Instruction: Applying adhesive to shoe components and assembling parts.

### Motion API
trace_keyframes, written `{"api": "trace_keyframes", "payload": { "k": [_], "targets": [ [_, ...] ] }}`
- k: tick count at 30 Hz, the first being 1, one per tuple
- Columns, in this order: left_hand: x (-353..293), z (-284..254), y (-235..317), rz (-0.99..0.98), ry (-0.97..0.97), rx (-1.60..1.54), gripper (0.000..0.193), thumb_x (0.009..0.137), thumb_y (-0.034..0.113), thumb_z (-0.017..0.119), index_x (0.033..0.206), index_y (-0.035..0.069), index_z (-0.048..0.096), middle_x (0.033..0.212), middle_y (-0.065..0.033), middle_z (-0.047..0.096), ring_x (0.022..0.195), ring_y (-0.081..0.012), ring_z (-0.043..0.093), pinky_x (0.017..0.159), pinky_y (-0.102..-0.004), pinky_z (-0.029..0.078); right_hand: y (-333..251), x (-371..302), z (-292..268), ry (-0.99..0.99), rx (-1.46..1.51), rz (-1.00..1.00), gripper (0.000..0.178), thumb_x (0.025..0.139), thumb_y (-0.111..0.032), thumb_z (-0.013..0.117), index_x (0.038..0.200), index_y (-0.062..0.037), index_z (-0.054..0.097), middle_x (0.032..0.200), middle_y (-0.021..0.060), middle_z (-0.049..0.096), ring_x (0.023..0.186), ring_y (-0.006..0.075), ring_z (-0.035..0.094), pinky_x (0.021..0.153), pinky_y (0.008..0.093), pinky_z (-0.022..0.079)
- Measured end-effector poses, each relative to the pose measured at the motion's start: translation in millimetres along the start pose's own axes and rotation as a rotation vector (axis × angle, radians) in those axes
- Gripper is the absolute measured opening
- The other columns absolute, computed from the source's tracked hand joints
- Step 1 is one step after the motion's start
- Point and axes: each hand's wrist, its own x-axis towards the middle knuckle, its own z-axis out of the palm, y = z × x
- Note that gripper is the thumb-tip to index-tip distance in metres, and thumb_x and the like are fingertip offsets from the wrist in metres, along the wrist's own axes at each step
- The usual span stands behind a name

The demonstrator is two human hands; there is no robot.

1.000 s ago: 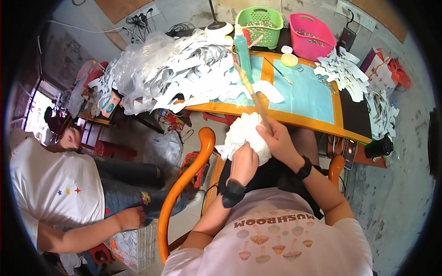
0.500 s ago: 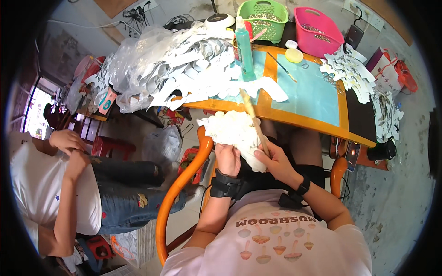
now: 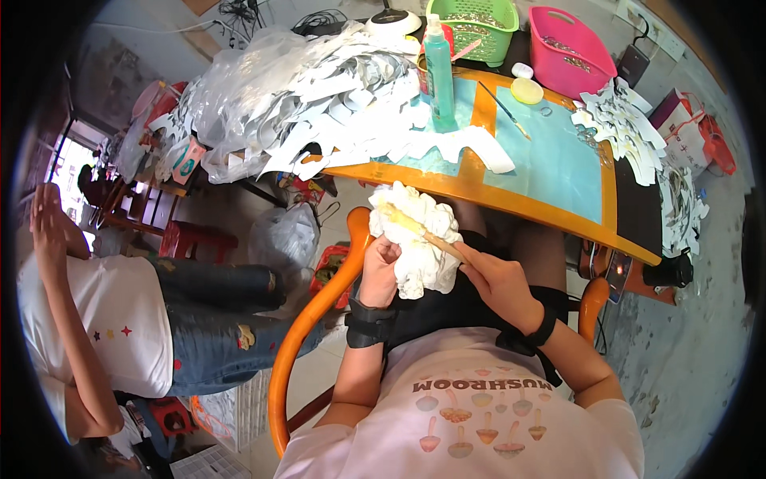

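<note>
"Looking at the left hand (image 3: 381, 270), what do you see?"

"It holds the left side of the white bundle (image 3: 427, 271). The fingers curl in, with the thumb close to them. I can't tell how hard they pinch, because some fingertips are hidden."

"And the right hand (image 3: 507, 289)?"

"It pinches the end of a stick (image 3: 441, 245) between the thumb and fingers. The stick slants up to the left over the bundle, and its far end is yellow."

"Where is the white bundle?"

"Between the two hands, above the lap (image 3: 479, 307), near the front edge of the table (image 3: 550, 176). It looks puffy and crumpled."

"What is on the table?"

"A big heap of white strips (image 3: 343, 104) is on the left. A green bottle (image 3: 440, 84) stands beside it. A thin brush (image 3: 504, 110) lies to the right of the bottle. At the back are a green basket (image 3: 479, 40) and a pink basket (image 3: 565, 60), both with shiny bits (image 3: 479, 19) inside."

"Who else is there?"

"A person (image 3: 120, 295) in a white top is at the left, past the chair arm (image 3: 307, 319)."
</note>
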Motion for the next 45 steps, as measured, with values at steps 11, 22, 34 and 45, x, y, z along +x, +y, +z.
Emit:
{"api": "trace_keyframes", "payload": {
  "k": [11, 22, 34, 45],
  "targets": [
    [6, 19, 9, 0.109, 0.117, 0.129, 0.029, 0.087, 0.003, 0.06, 0.115, -0.004, 0.053, 0.108, -0.0087, 0.063, 0.095, -0.0134, 0.062, 0.082, -0.0278, 0.05, -9, -15, -13, -0.15, -0.334, -0.135, 0.038, 0.086, -0.013, 0.059, 0.122, -0.0042, 0.05, 0.06, 0.0064, 0.05, 0.047, 0.0219, 0.055, 0.042, 0.0327, 0.045],
    [8, 12, -6, 0.343, 0.313, 0.759, 0.015, 0.087, 0.003, 0.053, 0.084, -0.008, 0.062, 0.071, -0.0036, 0.065, 0.065, -0.0084, 0.058, 0.057, -0.0258, 0.046, -15, -23, -34, -0.204, -0.341, -0.103, 0.038, 0.087, -0.013, 0.06, 0.122, 0.0001, 0.052, 0.059, 0.008, 0.051, 0.047, 0.0223, 0.055, 0.042, 0.0323, 0.045],
    [13, -15, -9, 0.595, 0.566, 0.603, 0.018, 0.092, 0.007, 0.051, 0.094, -0.008, 0.061, 0.086, -0.0066, 0.066, 0.078, -0.0103, 0.06, 0.069, -0.0256, 0.048, -15, -40, -66, -0.288, 0.167, 0.122, 0.026, 0.09, -0.012, 0.059, 0.114, -0.0027, 0.057, 0.063, 0.012, 0.058, 0.051, 0.026, 0.057, 0.048, 0.0322, 0.045],
    [-5, 16, 18, -0.02, -0.041, 0.067, 0.046, 0.086, 0.01, 0.063, 0.127, -0.003, 0.048, 0.118, -0.0088, 0.06, 0.103, -0.0163, 0.06, 0.089, -0.0302, 0.048, -11, -10, -55, -0.714, 1.158, 0.682, 0.036, 0.102, -0.029, 0.036, 0.12, -0.0026, 0.053, 0.059, -0.0038, 0.041, 0.048, 0.0029, 0.033, 0.044, 0.0171, 0.029]
  ]
}}
